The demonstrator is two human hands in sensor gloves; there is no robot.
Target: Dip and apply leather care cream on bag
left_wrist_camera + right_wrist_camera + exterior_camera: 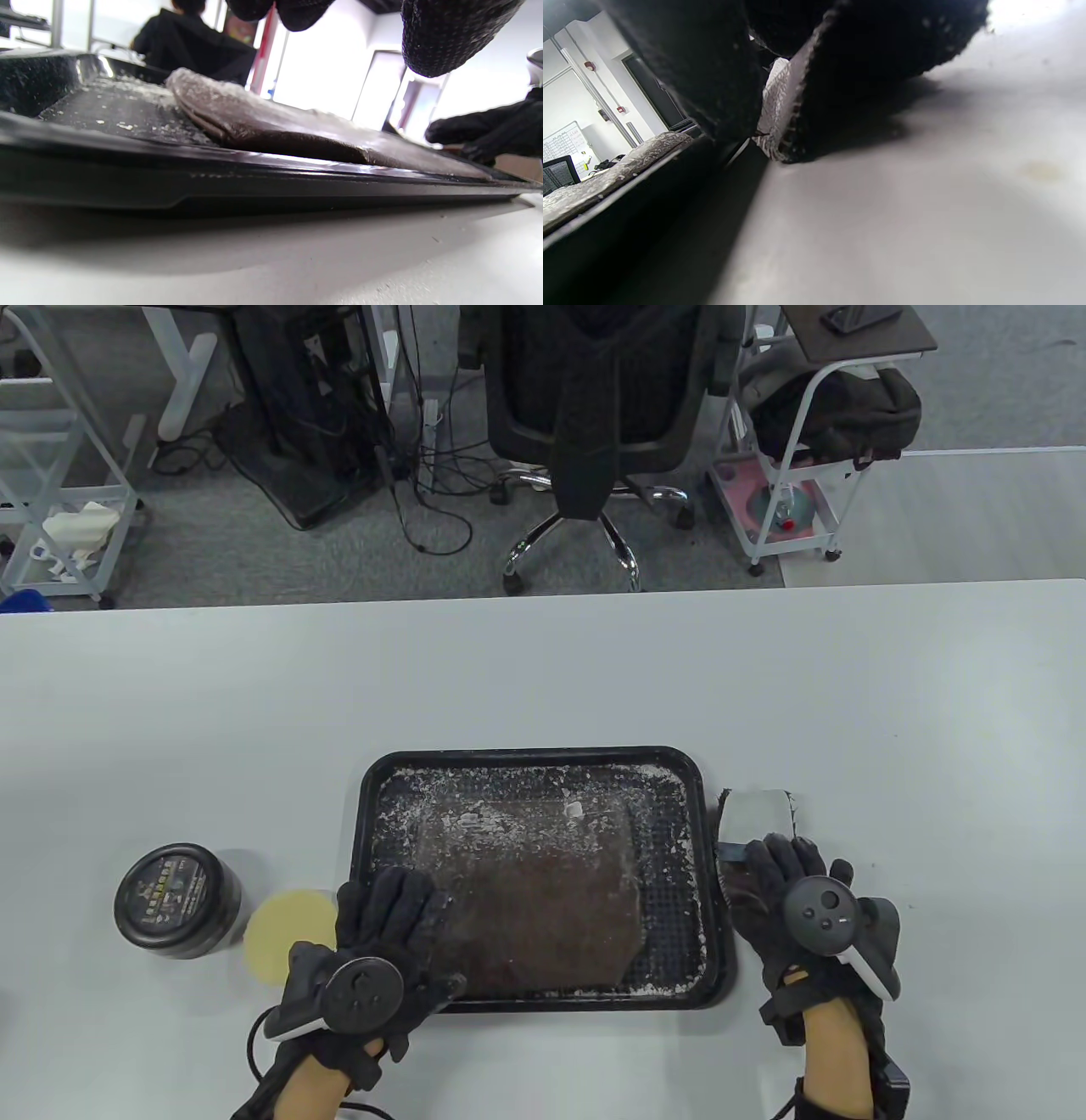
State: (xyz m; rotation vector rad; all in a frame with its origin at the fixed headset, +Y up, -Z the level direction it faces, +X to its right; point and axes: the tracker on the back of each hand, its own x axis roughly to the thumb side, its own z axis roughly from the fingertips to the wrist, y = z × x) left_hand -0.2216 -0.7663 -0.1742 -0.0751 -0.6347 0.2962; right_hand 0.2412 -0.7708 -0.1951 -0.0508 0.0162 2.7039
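Grey office floor lies beyond the far edge of the white table [543, 678], with a black swivel chair [585, 415] and white wire carts [797, 483] standing there. On the table a black tray [373, 814] holds the brown leather bag [543, 899], lying flat with its long axis running left to right and flecked with white residue, as is the tray floor around it. Left of the tray stands a dark cream jar [178, 899], with its pale yellow lid [284, 933] just beside it on the right. The left hand [373, 933] rests with fingers spread on the bag's near left corner and the tray rim. The right hand [789, 891], just right of the tray, grips a brush [759, 814] with a pale back, its bristles toward the table.
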